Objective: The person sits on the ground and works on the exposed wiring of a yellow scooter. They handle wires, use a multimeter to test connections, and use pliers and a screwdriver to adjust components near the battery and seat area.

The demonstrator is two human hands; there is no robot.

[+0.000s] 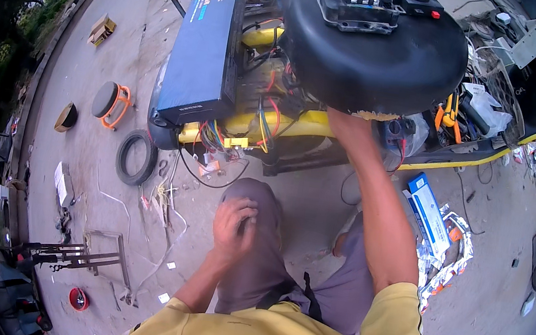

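Item: scooter seat (373, 52), black, large, hinged or propped upward over the open body of a yellow scooter frame (287, 128).

Location: upper middle of the view, raised above the exposed battery bay, its underside facing the person. A black moulded tray with a round cap and a small red button (435, 14) sits on the upturned side.

Handling, as a judgement: bulky and probably moderately heavy; the shell looks stiff, the padding beneath soft. The smooth vinyl-like skin may slip, so the firmer rim at the lower edge seems the better place to hold. A torn, pale patch shows at that rim, just where the hand meets it; the cover there looks fragile.

Right hand (346, 120): reaching up to the lower rim of the seat, touching it. The fingers are hidden behind the edge, so whether they grip or merely prop cannot be told.

Left hand (235, 223): resting on the person's own knee, fingers curled loosely, holding nothing.

Adjacent:
- Dark blue battery box (201, 55), rectangular, standing left of the seat against the frame.
- Bundle of coloured wires (214, 136), red, yellow, blue and green, spilling below the box.
- Small tyre (136, 157) lying flat on the concrete ground.
- Blue-and-white carton (429, 214) on crumpled foil, right of the person's arm.
- Orange-handled pliers (450, 114) among clutter on the scooter's footboard.
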